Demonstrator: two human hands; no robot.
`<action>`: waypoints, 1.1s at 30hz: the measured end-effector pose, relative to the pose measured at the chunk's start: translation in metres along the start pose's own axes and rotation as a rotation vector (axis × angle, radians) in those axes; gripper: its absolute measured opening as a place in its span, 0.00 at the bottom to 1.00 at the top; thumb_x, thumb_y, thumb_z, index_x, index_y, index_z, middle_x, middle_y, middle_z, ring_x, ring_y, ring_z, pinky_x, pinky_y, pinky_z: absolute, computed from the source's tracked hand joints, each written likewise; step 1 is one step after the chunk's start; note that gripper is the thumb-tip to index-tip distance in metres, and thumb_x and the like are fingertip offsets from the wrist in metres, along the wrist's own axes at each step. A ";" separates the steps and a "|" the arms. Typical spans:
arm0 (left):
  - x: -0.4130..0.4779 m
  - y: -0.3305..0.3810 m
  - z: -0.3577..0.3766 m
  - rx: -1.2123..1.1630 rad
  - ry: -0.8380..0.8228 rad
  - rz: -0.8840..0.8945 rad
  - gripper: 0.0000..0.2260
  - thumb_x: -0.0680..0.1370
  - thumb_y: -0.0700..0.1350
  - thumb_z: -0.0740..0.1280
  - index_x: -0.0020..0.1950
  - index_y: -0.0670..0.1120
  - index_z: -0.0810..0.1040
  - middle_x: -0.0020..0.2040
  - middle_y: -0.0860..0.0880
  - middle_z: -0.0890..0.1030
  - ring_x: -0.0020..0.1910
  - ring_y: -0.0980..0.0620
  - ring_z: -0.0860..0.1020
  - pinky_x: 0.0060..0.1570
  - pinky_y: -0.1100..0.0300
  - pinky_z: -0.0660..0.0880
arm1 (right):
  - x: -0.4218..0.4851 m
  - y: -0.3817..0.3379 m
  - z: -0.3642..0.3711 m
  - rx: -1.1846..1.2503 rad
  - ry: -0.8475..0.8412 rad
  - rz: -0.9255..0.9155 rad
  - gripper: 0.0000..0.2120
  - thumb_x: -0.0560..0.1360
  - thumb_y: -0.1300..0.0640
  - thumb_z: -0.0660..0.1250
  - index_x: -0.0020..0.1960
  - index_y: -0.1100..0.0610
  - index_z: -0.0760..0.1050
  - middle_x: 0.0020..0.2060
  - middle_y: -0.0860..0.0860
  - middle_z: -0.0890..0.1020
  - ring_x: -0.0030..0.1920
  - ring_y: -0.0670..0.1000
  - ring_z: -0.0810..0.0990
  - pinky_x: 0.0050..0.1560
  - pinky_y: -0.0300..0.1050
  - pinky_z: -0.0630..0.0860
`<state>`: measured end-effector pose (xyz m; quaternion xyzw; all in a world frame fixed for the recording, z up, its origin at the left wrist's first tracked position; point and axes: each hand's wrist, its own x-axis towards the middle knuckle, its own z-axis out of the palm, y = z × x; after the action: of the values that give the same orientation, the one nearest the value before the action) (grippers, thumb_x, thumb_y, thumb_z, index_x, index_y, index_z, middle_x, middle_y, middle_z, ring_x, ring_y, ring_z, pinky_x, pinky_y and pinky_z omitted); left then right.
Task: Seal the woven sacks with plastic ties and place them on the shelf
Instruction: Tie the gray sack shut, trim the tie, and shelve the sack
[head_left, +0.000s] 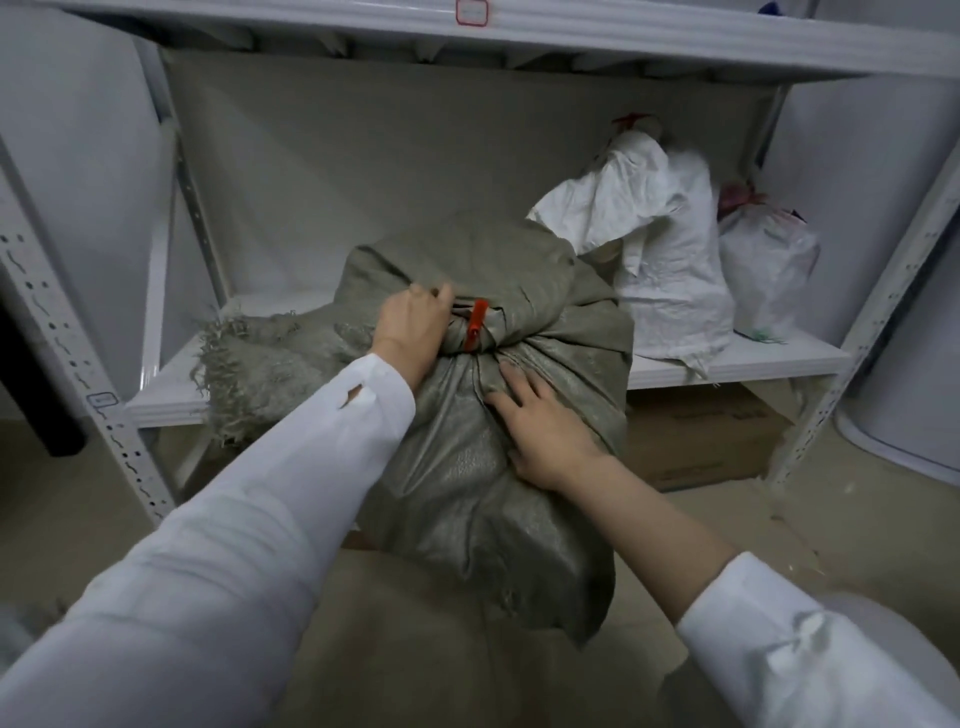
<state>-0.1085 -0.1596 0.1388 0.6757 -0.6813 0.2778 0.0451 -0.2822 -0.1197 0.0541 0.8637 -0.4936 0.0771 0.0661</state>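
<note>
Right hand lies flat and spread, palm down, fingers splayed on the bulging body of a grey-green woven plastic sack, just below its gathered neck; nothing is gripped, it only presses on the fabric. White long sleeves cover both forearms, coming in from 7 and 5 o'clock. Left hand, at 11 o'clock from the right hand, is closed around the bunched neck of the sack, fingers curled over the top of it. Touching that hand's right side, an orange-red plastic tie cinches the neck, standing roughly upright. Sack sits at frame centre, its upper half leaning over the front edge of a white lower shelf board, its lower half hanging down toward the tan floor. Frayed open mouth of the sack spreads left along the board toward 9 o'clock. Under the board at 3 o'clock, a brown cardboard box is on the floor. Farther back at 1 o'clock, a crumpled white woven sack stands on the board, red tie at its top, touching the grey-green sack. Just beside it at 2 o'clock, a smaller white sack with a pinkish-red tied top. White perforated metal uprights frame the rack; another white shelf runs across at 12 o'clock.
</note>
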 end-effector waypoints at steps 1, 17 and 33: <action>-0.004 0.000 -0.001 -0.003 -0.001 -0.012 0.15 0.81 0.34 0.54 0.67 0.41 0.65 0.60 0.38 0.76 0.57 0.39 0.78 0.48 0.50 0.74 | -0.001 -0.002 0.003 -0.011 0.004 0.003 0.36 0.73 0.57 0.69 0.75 0.50 0.54 0.78 0.53 0.46 0.77 0.61 0.47 0.70 0.59 0.66; -0.029 -0.002 -0.018 -0.030 -0.151 0.178 0.42 0.68 0.62 0.71 0.74 0.46 0.56 0.63 0.40 0.73 0.60 0.40 0.75 0.51 0.51 0.73 | 0.015 0.003 -0.008 -0.014 0.086 0.061 0.26 0.78 0.61 0.59 0.73 0.49 0.57 0.77 0.57 0.50 0.75 0.63 0.51 0.62 0.57 0.72; -0.071 0.011 0.009 0.178 -0.286 0.207 0.66 0.53 0.77 0.70 0.78 0.55 0.37 0.74 0.29 0.37 0.75 0.33 0.50 0.69 0.42 0.59 | 0.038 0.009 -0.016 0.053 0.407 -0.002 0.09 0.75 0.62 0.61 0.54 0.58 0.75 0.57 0.57 0.72 0.59 0.61 0.69 0.39 0.52 0.76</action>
<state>-0.1107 -0.1007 0.0969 0.6358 -0.7196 0.2411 -0.1408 -0.2721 -0.1530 0.0775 0.8323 -0.4671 0.2628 0.1416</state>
